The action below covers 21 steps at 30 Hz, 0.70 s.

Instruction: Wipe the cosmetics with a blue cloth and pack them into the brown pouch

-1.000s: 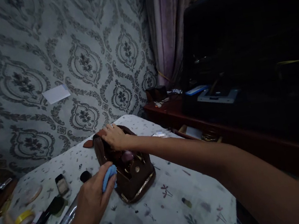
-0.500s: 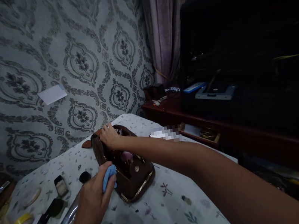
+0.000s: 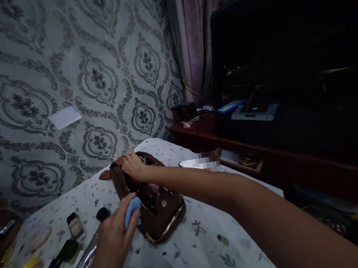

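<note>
A brown makeup bag [image 3: 159,223] with a gold zipper and a round snap stands unzipped on the bed. Inside it I make out a purplish item [image 3: 152,188]; the rest is dark. My right hand [image 3: 133,166] reaches across to the bag's far rim, its fingers curled over the edge. Pinched between the thumb and fingers of my left hand [image 3: 114,239] is a folded blue cloth [image 3: 131,210], close to the near left side of the bag. A silver tube [image 3: 82,264] lies partly behind my left wrist.
Left of my left hand lie a small bottle [image 3: 75,226], a round black cap [image 3: 103,214], a makeup brush [image 3: 55,266], a yellow-rimmed round item [image 3: 29,267] and a pale compact [image 3: 39,236]. Beyond the bag is the patterned wall [image 3: 98,78]. A dark red desk [image 3: 195,133] with an open drawer [image 3: 240,160] stands right.
The view has shifted very slightly. Both hands keep almost the same places, the right at the bag's rim and the left with the blue cloth.
</note>
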Available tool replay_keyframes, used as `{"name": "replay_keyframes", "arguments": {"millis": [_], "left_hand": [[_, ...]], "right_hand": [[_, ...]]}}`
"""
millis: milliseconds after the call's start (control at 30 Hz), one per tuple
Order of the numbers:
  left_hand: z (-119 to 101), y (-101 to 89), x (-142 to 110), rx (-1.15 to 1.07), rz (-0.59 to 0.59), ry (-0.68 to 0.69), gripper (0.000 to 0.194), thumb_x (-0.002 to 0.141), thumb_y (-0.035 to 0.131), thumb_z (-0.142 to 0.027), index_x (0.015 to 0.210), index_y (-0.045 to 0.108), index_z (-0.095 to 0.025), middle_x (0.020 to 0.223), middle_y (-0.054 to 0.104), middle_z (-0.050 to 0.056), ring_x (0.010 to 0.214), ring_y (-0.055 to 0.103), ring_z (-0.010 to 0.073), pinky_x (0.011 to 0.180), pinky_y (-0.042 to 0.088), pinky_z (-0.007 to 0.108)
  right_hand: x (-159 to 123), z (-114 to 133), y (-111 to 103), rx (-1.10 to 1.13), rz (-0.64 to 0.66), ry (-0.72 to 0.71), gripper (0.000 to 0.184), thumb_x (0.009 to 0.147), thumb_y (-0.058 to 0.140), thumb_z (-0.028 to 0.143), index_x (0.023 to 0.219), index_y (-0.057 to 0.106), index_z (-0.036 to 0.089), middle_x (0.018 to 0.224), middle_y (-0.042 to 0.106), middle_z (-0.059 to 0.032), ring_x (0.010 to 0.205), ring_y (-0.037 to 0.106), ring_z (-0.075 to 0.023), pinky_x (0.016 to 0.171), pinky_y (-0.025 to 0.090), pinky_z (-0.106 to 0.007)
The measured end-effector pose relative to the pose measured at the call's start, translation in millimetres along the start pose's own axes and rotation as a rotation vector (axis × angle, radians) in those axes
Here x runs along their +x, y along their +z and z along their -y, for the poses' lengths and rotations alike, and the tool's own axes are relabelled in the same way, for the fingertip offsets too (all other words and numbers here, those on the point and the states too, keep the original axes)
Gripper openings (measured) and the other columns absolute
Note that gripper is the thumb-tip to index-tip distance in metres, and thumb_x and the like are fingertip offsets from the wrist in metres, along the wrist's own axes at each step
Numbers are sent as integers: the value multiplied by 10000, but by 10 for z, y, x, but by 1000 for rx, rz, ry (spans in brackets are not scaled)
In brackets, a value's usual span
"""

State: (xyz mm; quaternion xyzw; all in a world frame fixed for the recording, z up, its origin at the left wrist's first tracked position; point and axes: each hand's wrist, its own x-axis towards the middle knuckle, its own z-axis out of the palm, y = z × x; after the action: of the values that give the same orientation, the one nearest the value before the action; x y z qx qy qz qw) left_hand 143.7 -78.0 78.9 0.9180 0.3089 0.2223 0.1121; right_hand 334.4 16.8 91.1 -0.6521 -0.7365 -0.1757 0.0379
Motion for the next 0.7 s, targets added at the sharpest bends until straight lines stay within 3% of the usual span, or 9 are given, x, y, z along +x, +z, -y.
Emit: {"name": "replay_keyframes", "arguments": {"millis": [167, 367, 567, 700], "left_hand": [[-1, 4, 5, -5, 1, 2, 428, 993, 362, -486, 1322, 536, -273, 992, 765, 29, 810, 734, 204, 689, 531, 271], [-15, -1, 8, -15, -29, 5, 438, 985, 382, -474, 1336, 549, -270, 1053, 766, 48, 891, 740, 219, 753, 558, 292], [-38, -8, -2, -40, -43, 21, 428, 988, 389, -439, 1332, 565, -256, 1129, 756, 60, 931, 745, 220, 778, 575, 294], [-34, 4, -21, -56, -58, 57, 433, 996, 381, -408, 1357, 548, -235, 1248, 710, 77, 1058, 716, 222, 893, 565, 320]], "right_hand": [[-57, -48, -103, -15, 30, -33, 330, 786, 674, 192, 1086, 692, 56, 1231, 660, -240, 1211, 516, -364, 1063, 322, -577], [-269, -129, -367, 19, -46, -75, 293, 861, 589, 160, 1126, 659, 57, 1212, 646, -207, 1152, 540, -302, 1013, 395, -461], [-857, -64, -464, 157, -187, -56, 207, 913, 506, 138, 933, 709, 101, 1130, 644, -180, 1111, 542, -288, 955, 423, -415], [-1383, 21, -461, 328, -91, -109, 215, 942, 511, 174, 892, 714, 125, 946, 682, -119, 946, 610, -251, 872, 454, -390]]}}
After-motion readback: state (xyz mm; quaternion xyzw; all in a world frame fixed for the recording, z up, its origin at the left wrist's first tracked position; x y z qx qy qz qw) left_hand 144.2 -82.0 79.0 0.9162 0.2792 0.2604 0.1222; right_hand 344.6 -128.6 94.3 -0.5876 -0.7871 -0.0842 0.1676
